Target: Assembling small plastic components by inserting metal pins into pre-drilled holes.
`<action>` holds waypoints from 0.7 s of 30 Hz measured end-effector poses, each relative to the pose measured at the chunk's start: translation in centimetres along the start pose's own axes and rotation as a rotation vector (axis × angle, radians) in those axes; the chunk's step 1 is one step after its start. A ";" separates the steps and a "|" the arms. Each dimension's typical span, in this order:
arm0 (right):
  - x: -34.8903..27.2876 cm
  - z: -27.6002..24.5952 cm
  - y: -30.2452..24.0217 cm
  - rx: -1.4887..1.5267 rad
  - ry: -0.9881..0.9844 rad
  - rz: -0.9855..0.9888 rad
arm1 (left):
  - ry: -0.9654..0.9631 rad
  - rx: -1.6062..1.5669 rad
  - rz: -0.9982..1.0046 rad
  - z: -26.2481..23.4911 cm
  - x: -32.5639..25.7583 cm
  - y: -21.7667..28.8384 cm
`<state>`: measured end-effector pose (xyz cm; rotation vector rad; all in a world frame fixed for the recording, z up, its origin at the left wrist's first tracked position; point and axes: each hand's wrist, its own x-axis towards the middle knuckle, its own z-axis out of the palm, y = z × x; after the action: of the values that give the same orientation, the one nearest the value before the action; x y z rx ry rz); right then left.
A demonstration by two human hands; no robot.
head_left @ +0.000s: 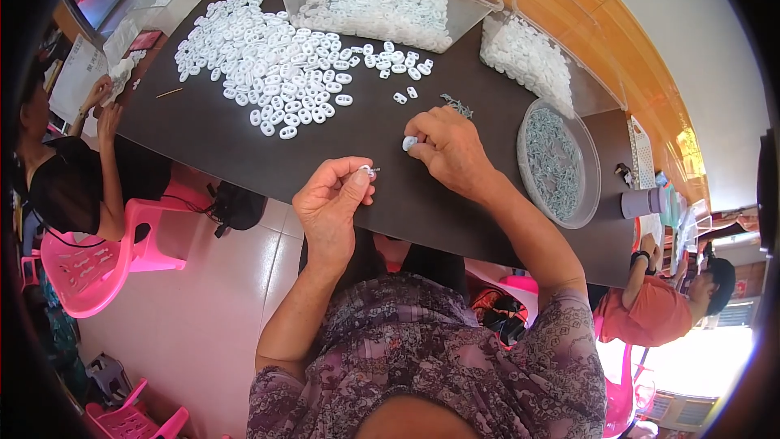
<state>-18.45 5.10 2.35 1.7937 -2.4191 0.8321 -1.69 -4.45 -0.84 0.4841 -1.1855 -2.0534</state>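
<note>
We are pinching a pin-bearing white piece (366, 169) (left hand (331, 199)) and a second white piece (409, 143) (right hand (447, 150)) over the table (211, 134); a large pile (276, 73) is apparently awaiting work, finished pieces being indistinguishable.

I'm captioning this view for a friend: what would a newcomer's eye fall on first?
Probably the big heap of white oval pieces on the left of the dark table. Then the left hand and right hand, each pinching a small white part near the middle. On the right, a round clear tub holds grey-green bits.
</note>
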 end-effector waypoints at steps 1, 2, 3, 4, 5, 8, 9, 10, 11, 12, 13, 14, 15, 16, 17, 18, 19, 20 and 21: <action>-0.1 0.0 0.0 -0.002 0.001 0.002 | 0.000 0.001 0.002 0.0 0.0 0.0; -0.3 -0.1 0.0 0.110 -0.011 0.091 | -0.003 0.000 0.002 0.0 0.0 0.0; -0.5 -0.2 0.0 0.222 -0.022 0.181 | -0.006 0.004 0.007 0.1 0.0 -0.1; -0.7 -0.5 0.1 0.218 -0.018 0.184 | -0.009 0.008 0.012 0.2 0.1 -0.1; -0.9 -0.7 0.2 0.419 0.002 0.305 | -0.010 0.009 0.014 0.1 0.1 -0.1; -0.1 -3.8 0.2 0.561 0.140 0.411 | 0.003 -0.004 0.003 -0.2 0.0 -0.1; 0.4 -5.7 0.3 0.498 0.257 0.399 | 0.009 -0.007 0.005 -0.3 0.0 -0.2; 0.9 -7.8 1.2 0.382 0.311 0.389 | 0.011 -0.010 0.006 -0.2 0.0 -0.2; 1.5 -9.9 2.7 0.265 0.366 0.378 | 0.005 -0.011 0.007 -0.2 0.0 -0.1; 2.0 -11.9 4.2 0.196 0.464 0.328 | 0.001 -0.016 0.006 0.1 0.0 0.0; 2.6 -13.5 5.8 0.131 0.558 0.277 | 0.003 -0.019 0.004 0.2 0.0 0.0; 3.4 -15.3 7.0 0.019 0.588 0.309 | 0.001 -0.019 0.007 0.2 -0.1 0.0; 4.0 -16.8 8.1 -0.095 0.620 0.342 | -0.007 -0.027 0.013 0.2 0.0 -0.1; 4.4 -17.9 9.3 -0.096 0.624 0.339 | -0.014 -0.035 0.021 0.2 0.0 -0.1; 4.9 -18.8 10.1 -0.252 0.643 0.404 | -0.016 -0.036 0.025 0.2 0.0 -0.2; 5.1 -19.3 10.7 -0.410 0.660 0.469 | -0.020 -0.041 0.028 0.2 0.0 -0.2; 4.9 -19.2 11.2 -0.411 0.665 0.468 | -0.026 -0.046 0.030 0.2 0.0 -0.2; 4.9 -18.8 11.4 -0.592 0.698 0.323 | -0.025 -0.046 0.035 0.2 0.0 -0.2; 4.9 -18.3 11.5 -0.770 0.726 0.176 | -0.007 -0.039 0.032 0.3 0.0 -0.3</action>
<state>-35.76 10.75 15.00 0.8194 -1.9865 0.3538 -1.97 -4.17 -0.90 0.4369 -1.1479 -2.0485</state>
